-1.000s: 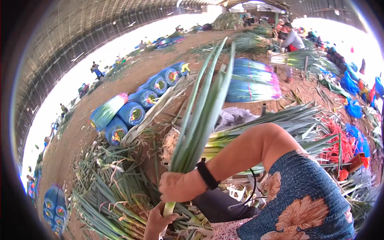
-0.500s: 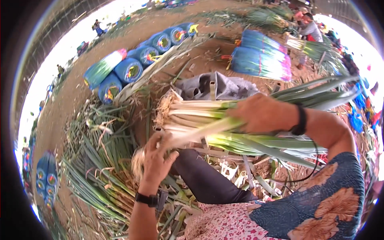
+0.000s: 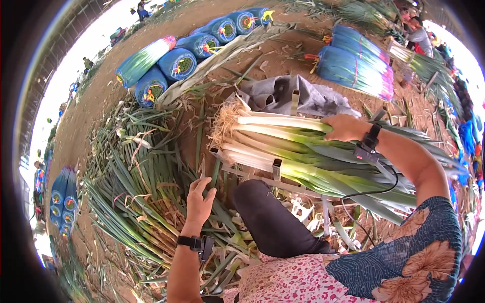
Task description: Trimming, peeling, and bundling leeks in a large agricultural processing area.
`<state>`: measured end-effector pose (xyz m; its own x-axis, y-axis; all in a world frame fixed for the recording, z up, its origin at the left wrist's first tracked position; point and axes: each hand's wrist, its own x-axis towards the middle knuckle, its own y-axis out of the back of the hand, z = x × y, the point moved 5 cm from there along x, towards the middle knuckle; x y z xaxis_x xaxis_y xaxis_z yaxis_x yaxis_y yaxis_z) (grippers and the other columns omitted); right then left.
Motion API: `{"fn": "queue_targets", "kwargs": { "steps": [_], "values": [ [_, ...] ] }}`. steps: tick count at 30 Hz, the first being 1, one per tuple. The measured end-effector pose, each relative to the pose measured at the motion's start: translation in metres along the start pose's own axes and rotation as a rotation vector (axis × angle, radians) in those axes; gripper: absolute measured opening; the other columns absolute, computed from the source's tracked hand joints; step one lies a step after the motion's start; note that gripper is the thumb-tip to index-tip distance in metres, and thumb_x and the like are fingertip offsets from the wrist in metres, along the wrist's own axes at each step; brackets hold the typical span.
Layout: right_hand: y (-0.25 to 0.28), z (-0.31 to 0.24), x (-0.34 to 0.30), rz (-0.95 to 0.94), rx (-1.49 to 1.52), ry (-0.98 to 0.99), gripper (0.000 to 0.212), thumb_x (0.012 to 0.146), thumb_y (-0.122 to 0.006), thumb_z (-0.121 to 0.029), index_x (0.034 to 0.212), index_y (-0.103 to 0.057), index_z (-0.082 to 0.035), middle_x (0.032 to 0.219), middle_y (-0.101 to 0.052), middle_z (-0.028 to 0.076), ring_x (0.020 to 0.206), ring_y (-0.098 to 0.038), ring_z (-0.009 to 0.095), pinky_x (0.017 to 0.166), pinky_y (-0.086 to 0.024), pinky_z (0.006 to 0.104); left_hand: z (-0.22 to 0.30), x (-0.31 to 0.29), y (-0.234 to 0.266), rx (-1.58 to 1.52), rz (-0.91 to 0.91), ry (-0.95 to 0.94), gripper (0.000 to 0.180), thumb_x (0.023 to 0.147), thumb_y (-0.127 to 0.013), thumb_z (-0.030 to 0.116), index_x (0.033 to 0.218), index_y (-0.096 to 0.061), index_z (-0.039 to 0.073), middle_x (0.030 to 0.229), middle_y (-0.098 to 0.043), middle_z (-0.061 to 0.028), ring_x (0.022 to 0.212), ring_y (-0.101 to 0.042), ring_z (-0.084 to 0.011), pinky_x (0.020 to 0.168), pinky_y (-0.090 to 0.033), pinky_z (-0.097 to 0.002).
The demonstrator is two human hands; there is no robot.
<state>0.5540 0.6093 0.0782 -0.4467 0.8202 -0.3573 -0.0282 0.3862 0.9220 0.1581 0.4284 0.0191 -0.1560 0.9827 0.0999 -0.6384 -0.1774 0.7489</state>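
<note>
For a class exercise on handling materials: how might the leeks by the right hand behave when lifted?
The leeks would probably be stiff along their thick white stems, but the long green leaves may droop. They would likely spread apart, as no tie shows around them. The tangled roots might catch.

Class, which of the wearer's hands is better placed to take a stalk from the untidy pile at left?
Probably the left hand: it is empty and open, beside the untidy pile. The right hand is farther off, on the white-stemmed leeks.

Right hand grips leek | left hand loosely spread near greens
</note>
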Motion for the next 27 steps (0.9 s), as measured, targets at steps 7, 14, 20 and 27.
{"fn": "queue_targets", "kwargs": {
  "steps": [7, 14, 20, 27],
  "values": [
    [-0.007, 0.0, 0.027, 0.012, 0.001, -0.028, 0.055, 0.074, -0.064, -0.035, 0.122, -0.051, -0.011, 0.103, -0.061, 0.02, 0.099, -0.056, 0.036, 0.084, -0.044, 0.0442, -0.008, 0.031, -0.024, -0.111, -0.074, 0.051, 0.031, 0.081, -0.063, 0.013, 0.111, -0.058, 0.008, 0.113, -0.053, -0.0122, 0.104, -0.053, -0.0305, 0.086, -0.045, -0.0362],
    [0.029, 0.038, 0.045, 0.02, -0.045, 0.05, 0.055, 0.072, -0.067, -0.031, 0.122, -0.052, -0.012, 0.103, -0.06, 0.019, 0.098, -0.056, 0.036, 0.084, -0.044, 0.0438, -0.007, 0.087, -0.051, -0.062, -0.116, -0.037, 0.031, 0.08, -0.064, 0.012, 0.109, -0.058, 0.006, 0.112, -0.054, -0.0126, 0.101, -0.054, -0.0302, 0.086, -0.045, -0.0364],
    [-0.029, 0.062, 0.082, -0.113, 0.196, 0.041, 0.054, 0.075, -0.066, -0.028, 0.122, -0.051, -0.008, 0.103, -0.061, 0.018, 0.095, -0.058, 0.032, 0.085, -0.043, 0.0405, 0.005, 0.135, -0.083, -0.077, -0.172, -0.053, 0.032, 0.081, -0.062, 0.016, 0.111, -0.058, 0.006, 0.113, -0.055, -0.0133, 0.102, -0.054, -0.0293, 0.086, -0.044, -0.0364],
    [-0.027, 0.08, 0.1, -0.166, 0.263, 0.034, 0.053, 0.082, -0.061, -0.03, 0.126, -0.047, -0.005, 0.113, -0.059, 0.018, 0.103, -0.056, 0.031, 0.09, -0.041, 0.0372, 0.011, 0.173, -0.108, -0.108, -0.243, -0.009, 0.033, 0.081, -0.063, 0.016, 0.111, -0.058, 0.005, 0.113, -0.055, -0.0132, 0.103, -0.054, -0.0284, 0.086, -0.044, -0.0354]
  ]
}}
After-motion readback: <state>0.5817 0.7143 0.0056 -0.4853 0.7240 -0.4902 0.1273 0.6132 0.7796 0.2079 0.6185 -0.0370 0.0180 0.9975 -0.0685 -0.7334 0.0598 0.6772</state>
